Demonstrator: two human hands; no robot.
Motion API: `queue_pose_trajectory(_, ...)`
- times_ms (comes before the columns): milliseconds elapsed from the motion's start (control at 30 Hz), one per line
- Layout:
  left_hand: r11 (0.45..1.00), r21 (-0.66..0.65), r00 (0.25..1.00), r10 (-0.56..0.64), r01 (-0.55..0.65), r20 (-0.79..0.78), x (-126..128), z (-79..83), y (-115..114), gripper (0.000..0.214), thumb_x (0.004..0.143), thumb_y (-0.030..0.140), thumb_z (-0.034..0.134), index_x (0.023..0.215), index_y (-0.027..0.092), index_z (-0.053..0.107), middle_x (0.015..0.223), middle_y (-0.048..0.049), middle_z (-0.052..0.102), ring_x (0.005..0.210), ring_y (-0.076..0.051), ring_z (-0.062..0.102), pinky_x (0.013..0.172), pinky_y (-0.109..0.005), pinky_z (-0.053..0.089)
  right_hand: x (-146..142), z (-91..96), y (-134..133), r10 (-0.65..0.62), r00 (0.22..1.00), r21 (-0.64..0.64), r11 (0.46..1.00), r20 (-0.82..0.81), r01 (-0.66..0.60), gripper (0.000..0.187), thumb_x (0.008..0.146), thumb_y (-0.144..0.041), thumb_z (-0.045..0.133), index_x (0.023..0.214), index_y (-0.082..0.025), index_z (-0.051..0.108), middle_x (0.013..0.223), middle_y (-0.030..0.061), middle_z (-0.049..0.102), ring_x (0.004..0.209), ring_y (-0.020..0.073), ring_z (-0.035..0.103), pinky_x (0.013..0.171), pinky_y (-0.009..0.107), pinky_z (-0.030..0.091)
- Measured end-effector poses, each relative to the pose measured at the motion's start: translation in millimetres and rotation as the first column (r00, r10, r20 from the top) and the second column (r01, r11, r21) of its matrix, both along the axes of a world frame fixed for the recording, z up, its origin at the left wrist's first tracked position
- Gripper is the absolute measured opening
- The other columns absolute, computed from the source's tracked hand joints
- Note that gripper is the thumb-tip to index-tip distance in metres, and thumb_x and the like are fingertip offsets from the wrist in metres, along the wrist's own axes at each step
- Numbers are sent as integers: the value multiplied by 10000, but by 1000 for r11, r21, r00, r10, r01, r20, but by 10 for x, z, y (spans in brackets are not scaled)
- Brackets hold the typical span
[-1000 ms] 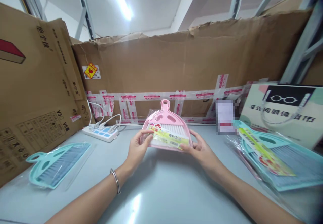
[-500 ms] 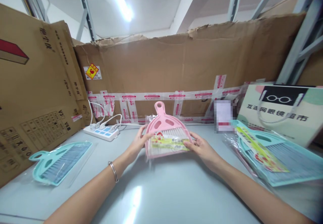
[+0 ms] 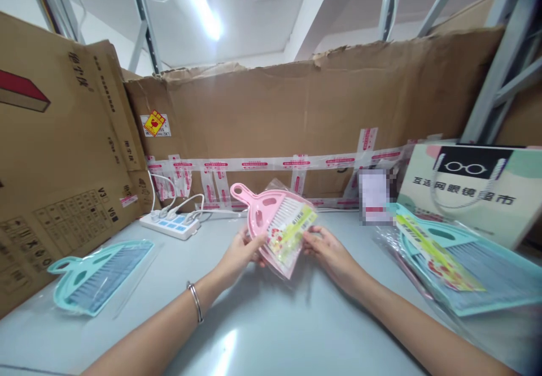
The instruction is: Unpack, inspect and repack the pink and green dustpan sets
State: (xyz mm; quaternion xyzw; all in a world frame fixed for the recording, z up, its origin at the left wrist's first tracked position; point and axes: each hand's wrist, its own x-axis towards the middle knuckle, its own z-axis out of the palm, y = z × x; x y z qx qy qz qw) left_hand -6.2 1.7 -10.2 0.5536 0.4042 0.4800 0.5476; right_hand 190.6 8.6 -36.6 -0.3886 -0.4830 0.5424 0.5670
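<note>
the pink plastic dustpan-and-brush set (image 3: 275,226), sealed in a crinkly clear wrapper with a glossy yellow-green paper label, hangs above the middle of the smooth grey table (image 3: 271,325), held between both hands. half a second ago it faced the camera squarely with its looped handle pointing to 12 o'clock. now it has turned, so the handle points to about 10 o'clock and the scoop's wide edge slants down toward 5 o'clock.

the left hand (image 3: 239,254), with a thin metal bangle (image 3: 195,302) on its wrist, has its fingers and thumb closed on the pan's lower left edge. the right hand (image 3: 326,249) pinches the wrapper and pan at the right edge, at 3 o'clock from the label.

the white stiff bristles show through the film. at 9 o'clock a teal bagged dustpan set (image 3: 99,271) lies flat, and at 3 o'clock a stack of teal bagged sets (image 3: 466,263) is unmoved. a white power strip (image 3: 169,224) sits at 11 o'clock before the taped, torn-edged corrugated cardboard wall (image 3: 317,110).
</note>
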Motion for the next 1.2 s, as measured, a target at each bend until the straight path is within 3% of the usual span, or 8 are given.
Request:
queue_pose_trajectory(100,995,-15,995,-96,96,9,-21,20,-5,463,709,563,568,924,160,495,604,10,600,457,-104,559,430,-220,460,-23,23,-36,72,980,-129,987,-186,-97,424,597,-318,759,905,-210,489,761,3,677,700,155,637,691,277,488)
queue_pose_trajectory(600,940,85,944,329,-330,30,-58,-4,217,449,703,561,534,724,118,603,495,-1,560,365,-96,491,368,-211,410,-138,17,-116,-21,923,-267,960,-384,-89,229,684,-201,696,871,-184,566,828,55,709,839,230,665,719,352,557)
queue_pose_trajectory(800,505,325,457,863,-800,-216,-1254,419,497,332,808,322,389,883,104,628,575,-37,603,558,-177,604,554,-280,480,55,74,-27,-169,917,-337,941,-362,40,154,726,-106,628,853,-178,576,732,34,710,730,198,680,655,295,575)
queue_pose_trajectory(933,318,422,185,927,-849,-326,-1907,595,329,329,636,174,603,934,37,587,938,-190,625,1111,-416,463,888,-509,361,120,112,52,-208,907,-374,925,-365,62,143,771,-85,569,861,-195,577,682,15,703,648,172,676,595,250,573)
queue_pose_trajectory(1033,209,649,75,971,-732,-229,-1749,629,260,617,691,239,608,1244,87,379,1379,-198,312,1331,-375,118,1041,-540,143,84,109,117,-184,908,-377,926,-376,31,113,781,-103,567,865,-178,573,703,31,709,704,185,681,659,261,568)
queue_pose_trajectory(1067,259,687,160,966,-679,-205,-1591,619,264,615,721,270,591,1265,107,356,1416,-188,248,1334,-354,130,1054,-525,149,64,106,133,-168,910,-373,928,-378,17,108,784,-105,563,869,-170,571,709,36,709,724,188,681,682,268,563)
queue_pose_trajectory(1133,691,491,642,706,-531,-299,-1202,549,282,517,761,307,563,1222,131,411,1381,-179,318,1303,-328,251,1032,-496,258,21,100,148,-117,916,-359,933,-384,-31,102,797,-107,540,879,-163,564,730,41,710,751,188,680,714,284,554)
queue_pose_trajectory(1200,885,346,820,433,-310,-374,-818,417,279,444,698,349,649,1090,167,544,1167,-149,550,1093,-290,523,875,-445,454,-18,88,142,-41,923,-345,933,-383,-102,107,807,-105,512,887,-158,558,756,47,710,752,186,678,724,301,549)
